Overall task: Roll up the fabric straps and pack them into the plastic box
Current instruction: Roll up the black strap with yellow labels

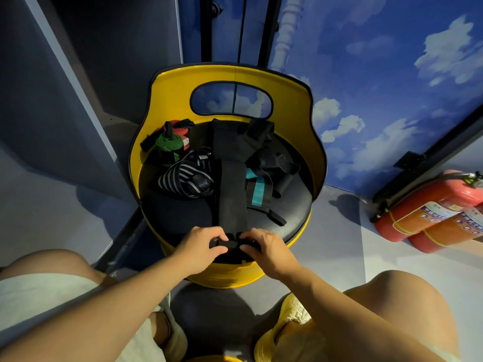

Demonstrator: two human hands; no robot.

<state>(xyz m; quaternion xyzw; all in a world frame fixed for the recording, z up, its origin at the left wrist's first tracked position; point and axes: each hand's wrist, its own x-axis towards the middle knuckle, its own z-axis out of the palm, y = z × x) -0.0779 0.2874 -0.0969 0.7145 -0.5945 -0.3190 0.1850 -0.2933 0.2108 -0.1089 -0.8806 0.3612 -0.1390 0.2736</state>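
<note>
Rolling is judged to be under way at the near end of the long black fabric strap (232, 189), pinched by left hand (202, 248) and right hand (265, 248) close together, its length laid straight away across the round black padded seat (295, 205); no plastic box is seen

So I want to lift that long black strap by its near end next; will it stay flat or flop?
Probably flop: the long black strap drapes limply over the pile on the seat cushion. It looks light and thin. Both hands, left hand and right hand, already curl its near end easily.
</note>
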